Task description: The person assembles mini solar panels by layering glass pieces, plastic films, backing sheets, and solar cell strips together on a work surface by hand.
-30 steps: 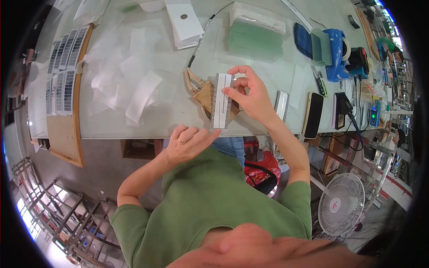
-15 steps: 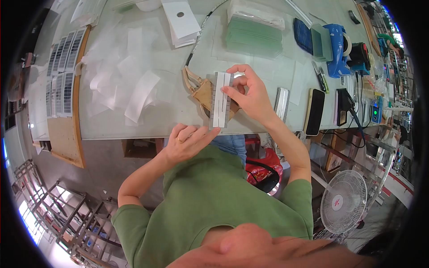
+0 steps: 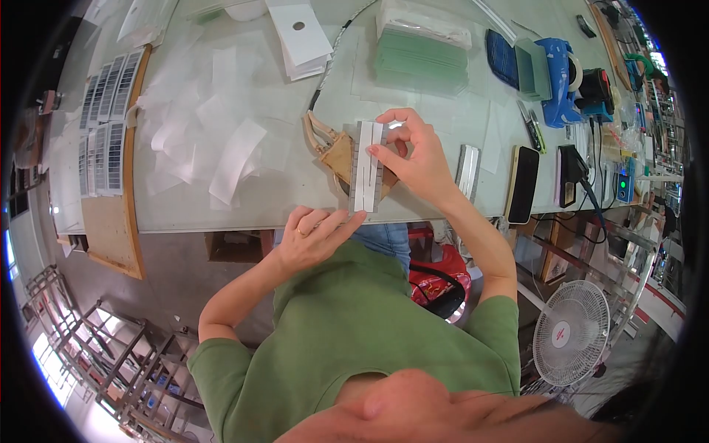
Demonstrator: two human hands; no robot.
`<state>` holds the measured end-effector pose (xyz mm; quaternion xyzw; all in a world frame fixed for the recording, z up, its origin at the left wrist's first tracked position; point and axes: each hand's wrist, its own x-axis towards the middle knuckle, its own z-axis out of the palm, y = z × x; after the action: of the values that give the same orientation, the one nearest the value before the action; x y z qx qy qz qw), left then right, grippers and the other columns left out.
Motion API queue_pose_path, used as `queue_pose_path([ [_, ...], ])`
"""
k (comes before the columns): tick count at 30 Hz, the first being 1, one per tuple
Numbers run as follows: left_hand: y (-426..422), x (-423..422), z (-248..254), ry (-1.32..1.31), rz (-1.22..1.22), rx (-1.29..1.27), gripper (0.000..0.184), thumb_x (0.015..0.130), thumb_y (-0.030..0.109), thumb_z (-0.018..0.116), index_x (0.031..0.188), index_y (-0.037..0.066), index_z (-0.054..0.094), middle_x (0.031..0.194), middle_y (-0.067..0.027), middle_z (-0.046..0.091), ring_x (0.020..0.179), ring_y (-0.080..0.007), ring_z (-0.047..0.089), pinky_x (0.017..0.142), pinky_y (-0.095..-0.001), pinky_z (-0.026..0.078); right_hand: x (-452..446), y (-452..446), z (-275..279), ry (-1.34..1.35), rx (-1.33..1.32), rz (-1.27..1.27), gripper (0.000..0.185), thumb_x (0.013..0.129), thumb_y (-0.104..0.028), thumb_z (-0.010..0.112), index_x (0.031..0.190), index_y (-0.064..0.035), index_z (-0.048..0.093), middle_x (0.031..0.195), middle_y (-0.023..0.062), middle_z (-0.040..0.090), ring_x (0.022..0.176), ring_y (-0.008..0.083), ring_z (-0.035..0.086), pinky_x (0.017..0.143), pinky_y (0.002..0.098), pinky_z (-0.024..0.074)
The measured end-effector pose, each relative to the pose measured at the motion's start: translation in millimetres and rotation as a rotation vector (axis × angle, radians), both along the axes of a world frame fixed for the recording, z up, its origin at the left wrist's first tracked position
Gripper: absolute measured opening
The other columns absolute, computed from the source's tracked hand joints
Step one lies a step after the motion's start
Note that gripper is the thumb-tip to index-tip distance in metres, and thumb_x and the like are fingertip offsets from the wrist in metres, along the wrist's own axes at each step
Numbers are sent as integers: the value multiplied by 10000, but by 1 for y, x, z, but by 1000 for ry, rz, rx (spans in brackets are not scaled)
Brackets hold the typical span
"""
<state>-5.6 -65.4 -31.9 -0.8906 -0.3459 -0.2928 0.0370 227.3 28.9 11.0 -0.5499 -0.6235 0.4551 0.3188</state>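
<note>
A narrow grey panel with white strips along its face (image 3: 366, 166) stands lengthwise near the table's front edge. My right hand (image 3: 416, 153) has its thumb on the upper right side of the panel, with the index finger bent around the top corner. At the lower end, my left hand (image 3: 317, 235) holds the panel by its fingertips, the other fingers curled. Whatever lies under those fingertips is hidden. Behind the panel sits a tan wedge-shaped block (image 3: 336, 159), partly covered, with a braided cord (image 3: 325, 77) running away from it.
Loose translucent white sheets (image 3: 236, 159) lie at left, beside a wooden board with dark-celled panels (image 3: 111, 155). Stacked greenish glass plates (image 3: 421, 63) stand at the back. To the right are another narrow panel (image 3: 467, 171), a phone (image 3: 523, 184), cutters (image 3: 530, 127) and a blue tape dispenser (image 3: 559, 85).
The whole view has shifted slightly. Both hands keep nearly the same hold on the narrow panel, with no other clear movement.
</note>
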Motion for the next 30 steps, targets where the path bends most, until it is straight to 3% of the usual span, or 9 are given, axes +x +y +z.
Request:
queue_pose_path([
  [3, 0, 0, 0, 3, -2, -5, 507, 710, 106, 663, 1199, 232, 710, 1138, 57, 531, 1008, -123, 450, 810, -289, 415, 1, 2, -1, -31, 29, -4, 374, 806, -228, 792, 1112, -116, 609, 819, -28, 646, 678, 105, 489, 871, 310, 323],
  [5, 1, 0, -1, 6, -5, -6, 507, 711, 105, 661, 1199, 234, 710, 1136, 57, 530, 1007, -123, 450, 810, -289, 414, 1, 3, -2, -143, 217, -7, 384, 767, -272, 826, 1074, -135, 642, 957, -19, 613, 803, 130, 525, 880, 333, 311],
  [8, 1, 0, -2, 0, -2, -3, 503, 713, 104, 659, 1194, 240, 713, 1135, 62, 530, 1007, -123, 451, 812, -290, 412, 0, 6, -4, -213, 302, -14, 384, 736, -245, 852, 1055, -133, 670, 973, -25, 540, 807, 131, 456, 813, 311, 350],
  [14, 1, 0, -1, -5, 6, 9, 503, 702, 114, 660, 1183, 248, 719, 1131, 64, 531, 994, -117, 458, 814, -292, 410, 2, 9, -10, -278, 325, -13, 381, 725, -319, 853, 1026, -153, 689, 984, -18, 546, 835, 146, 475, 884, 336, 297],
  [21, 2, -2, -3, -11, -5, -11, 515, 690, 129, 662, 1186, 255, 718, 1131, 62, 539, 983, -109, 481, 837, -292, 413, 3, 10, -11, -357, 426, -4, 375, 709, -361, 863, 988, -165, 709, 1002, 5, 561, 867, 176, 508, 866, 352, 282],
  [30, 1, -3, -4, -3, -7, -16, 514, 694, 134, 667, 1189, 262, 718, 1144, 61, 536, 996, -109, 486, 851, -296, 416, 3, 10, -11, -424, 513, 5, 371, 702, -396, 865, 963, -177, 717, 997, 2, 563, 782, 160, 516, 829, 372, 270],
])
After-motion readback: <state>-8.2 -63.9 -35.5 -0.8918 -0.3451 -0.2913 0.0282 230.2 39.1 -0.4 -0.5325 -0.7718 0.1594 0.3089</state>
